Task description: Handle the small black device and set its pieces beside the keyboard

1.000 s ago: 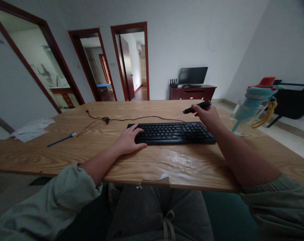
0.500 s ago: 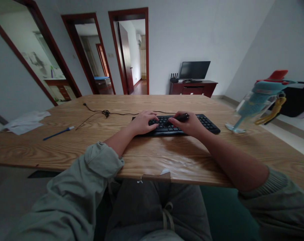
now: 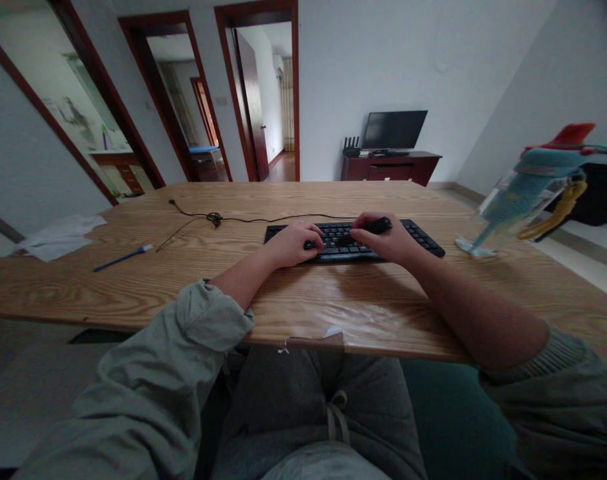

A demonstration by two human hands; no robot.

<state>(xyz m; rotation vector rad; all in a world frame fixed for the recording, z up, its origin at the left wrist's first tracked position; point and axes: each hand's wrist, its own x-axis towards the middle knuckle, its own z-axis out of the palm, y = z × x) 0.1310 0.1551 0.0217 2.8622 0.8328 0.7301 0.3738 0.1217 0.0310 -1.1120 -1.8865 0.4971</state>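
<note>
We see both of the person's hands resting on a black keyboard (image 3: 353, 241) that lies flat on the wooden table (image 3: 308, 293), a little right of the middle and square to the near edge. The left hand (image 3: 292, 244) lies palm down over the left end of the keys, its fingers curled loosely and close together, fingertips touching the key rows; it holds nothing. The right hand (image 3: 383, 241) sits over the middle of the keyboard and is closed around a slim black tool (image 3: 373, 227) (a brush or pen-like thing, we cannot tell which), gripped between thumb and fingers so that its dark body lies nearly level across the keys, with one end sticking out to the right past the knuckles. Whether its tip touches the keys we cannot tell. A thin black cable (image 3: 243, 219) runs from the back of the keyboard leftward over the table, with a small knot of loops partway along. Well to the left lies a blue pen (image 3: 123, 257), and farther left, at the table's edge, a crumpled white sheet (image 3: 61, 235). To the right of the keyboard, apart from it, stands a teal water bottle (image 3: 526, 190) with a red cap and a yellow strap. Both forearms are bare, the grey-green sleeves pushed up toward the elbows.
</note>
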